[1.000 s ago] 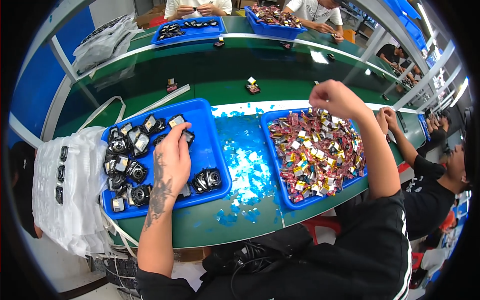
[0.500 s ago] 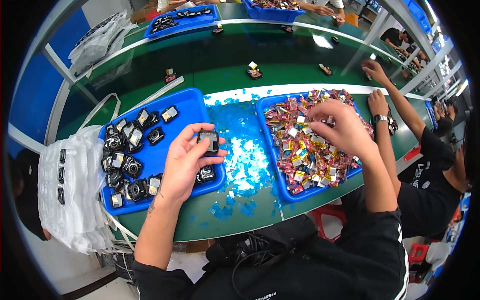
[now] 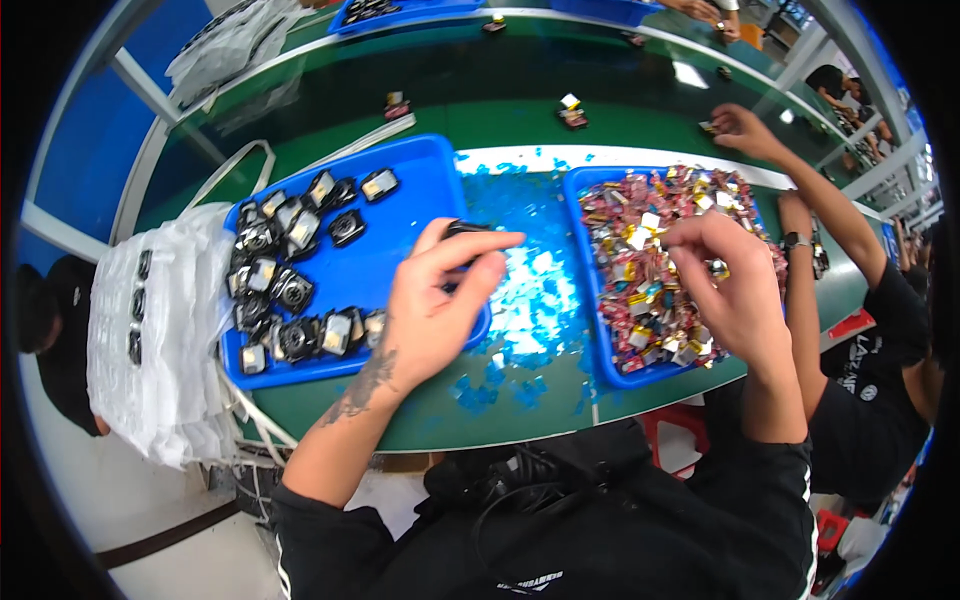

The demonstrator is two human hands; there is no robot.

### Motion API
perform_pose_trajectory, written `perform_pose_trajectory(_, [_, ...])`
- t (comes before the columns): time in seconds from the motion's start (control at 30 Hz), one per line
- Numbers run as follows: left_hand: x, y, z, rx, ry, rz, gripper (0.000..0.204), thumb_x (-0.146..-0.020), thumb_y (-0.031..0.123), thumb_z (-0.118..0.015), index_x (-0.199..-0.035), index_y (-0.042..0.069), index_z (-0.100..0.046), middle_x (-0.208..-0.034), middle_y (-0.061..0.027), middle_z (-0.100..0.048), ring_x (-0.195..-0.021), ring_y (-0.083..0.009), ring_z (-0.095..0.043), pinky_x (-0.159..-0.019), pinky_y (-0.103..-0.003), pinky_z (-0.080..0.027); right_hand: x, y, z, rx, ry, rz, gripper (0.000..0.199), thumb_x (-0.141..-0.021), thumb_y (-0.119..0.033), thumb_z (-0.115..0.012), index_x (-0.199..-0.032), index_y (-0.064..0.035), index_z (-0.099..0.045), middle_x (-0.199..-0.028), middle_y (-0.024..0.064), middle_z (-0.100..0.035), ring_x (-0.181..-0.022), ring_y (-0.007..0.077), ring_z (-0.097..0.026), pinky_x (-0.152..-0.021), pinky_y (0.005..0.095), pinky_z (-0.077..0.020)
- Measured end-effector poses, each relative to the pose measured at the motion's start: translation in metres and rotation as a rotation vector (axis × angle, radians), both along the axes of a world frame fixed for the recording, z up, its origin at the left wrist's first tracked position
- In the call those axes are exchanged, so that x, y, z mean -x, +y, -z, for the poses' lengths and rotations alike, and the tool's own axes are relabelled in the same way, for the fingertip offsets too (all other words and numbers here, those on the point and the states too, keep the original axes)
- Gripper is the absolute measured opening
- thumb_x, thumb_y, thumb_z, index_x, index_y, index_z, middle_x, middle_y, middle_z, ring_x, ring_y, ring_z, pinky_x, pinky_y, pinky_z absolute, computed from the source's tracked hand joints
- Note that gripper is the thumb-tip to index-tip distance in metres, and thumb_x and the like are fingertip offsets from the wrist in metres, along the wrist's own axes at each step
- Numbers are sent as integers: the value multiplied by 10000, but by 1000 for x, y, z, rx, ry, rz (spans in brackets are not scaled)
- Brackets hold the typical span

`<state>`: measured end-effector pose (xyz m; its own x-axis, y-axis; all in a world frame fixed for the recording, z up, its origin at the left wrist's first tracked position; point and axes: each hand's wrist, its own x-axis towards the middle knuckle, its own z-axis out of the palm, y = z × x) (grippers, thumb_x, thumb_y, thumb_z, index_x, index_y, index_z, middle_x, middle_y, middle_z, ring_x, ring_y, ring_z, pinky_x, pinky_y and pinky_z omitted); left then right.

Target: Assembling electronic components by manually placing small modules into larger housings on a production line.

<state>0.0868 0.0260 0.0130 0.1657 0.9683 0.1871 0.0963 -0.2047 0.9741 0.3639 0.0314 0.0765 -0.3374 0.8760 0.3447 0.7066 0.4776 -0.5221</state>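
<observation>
- The green table (image 3: 520, 405) curves across the frame's centre, its near edge bare.
- Two blue plastic trays: the left tray (image 3: 400, 190) holds black devices, the right tray (image 3: 592, 290) glossy, colourful packets.
- The left hand (image 3: 430, 310) pinches a small black device (image 3: 462, 229) at centre frame.
- The right hand (image 3: 735, 275) has its fingertips pressed together over the packets; what they hold cannot be told.

open lane: strip of blue scraps (image 3: 525, 290) between left tray (image 3: 410, 185) and right tray (image 3: 590, 300) | blocked right: co-worker's forearm (image 3: 800, 290) (beside right tray) | left edge: white bags (image 3: 150, 330) crowd table
</observation>
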Motion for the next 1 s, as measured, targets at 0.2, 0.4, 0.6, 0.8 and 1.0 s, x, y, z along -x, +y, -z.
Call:
perform_pose_trajectory(0.2, [-26,-10,-1,-234,146,71,271,-723,193,-834,-957,90,-743,-978,-112,-604,-853,-238,-643,-737,-342,-516,46,-16,6,145,149,-195,83,-821,36,-653,-901,15,-658,-812,102,-632,-694,195,-617,-616,295,-482])
perform_pose_trajectory(0.4, [-19,-16,0,-149,64,159,116,-773,33,-772,-878,12,-726,-899,-87,-630,-878,-175,-608,-784,-295,-484,59,-21,15,452,487,-185,93,-854,3,-664,-941,27,-643,-806,57,-640,-714,94,-590,-617,247,-471])
perform_pose_trajectory(0.6, [-16,-16,1,-108,3,178,92,-795,10,-743,-882,-7,-720,-911,-92,-645,-879,-174,-605,-796,-293,-475,54,-18,25,750,711,-211,80,-924,-63,-627,-933,14,-607,-811,15,-623,-747,44,-557,-631,199,-446])
perform_pose_trajectory(0.8, [-13,-14,1,-129,38,188,87,-796,16,-745,-877,-2,-723,-909,-93,-645,-891,-175,-606,-805,-299,-478,57,-16,23,695,731,-169,87,-918,-71,-639,-905,7,-605,-775,-29,-565,-701,5,-475,-601,171,-379])
perform_pose_trajectory(1.0, [-15,-18,1,-225,137,23,130,-738,54,-799,-853,48,-740,-1006,-114,-605,-957,-213,-604,-847,-321,-483,62,-7,20,740,595,-218,94,-925,-86,-621,-877,-7,-600,-753,-63,-521,-693,-13,-438,-602,172,-363])
